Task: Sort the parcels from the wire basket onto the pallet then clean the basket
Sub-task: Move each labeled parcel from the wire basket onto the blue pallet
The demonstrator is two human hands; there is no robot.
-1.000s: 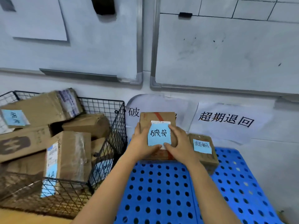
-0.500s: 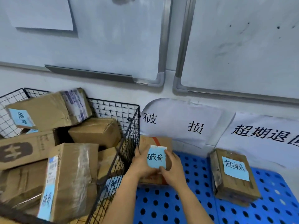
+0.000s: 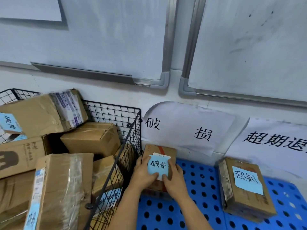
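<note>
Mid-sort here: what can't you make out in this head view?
Head view only:
Right wall sign: cut off by the frame's right edge.
Held parcel: its near end and contact with the pallet, hidden by the left hand and right hand.
Wire basket floor: buried under parcels.

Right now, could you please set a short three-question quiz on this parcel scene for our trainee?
1. Fill in: the wire basket stands to the ___ of the blue pallet.
2. True or false: the left hand and the right hand both hold the parcel with the 破损 note.
3. Where does the parcel marked 超期 lie? A in the wire basket; B on the blue pallet; C on the whiteboard ledge.
Key: 1 left; 2 true; 3 B.
</note>
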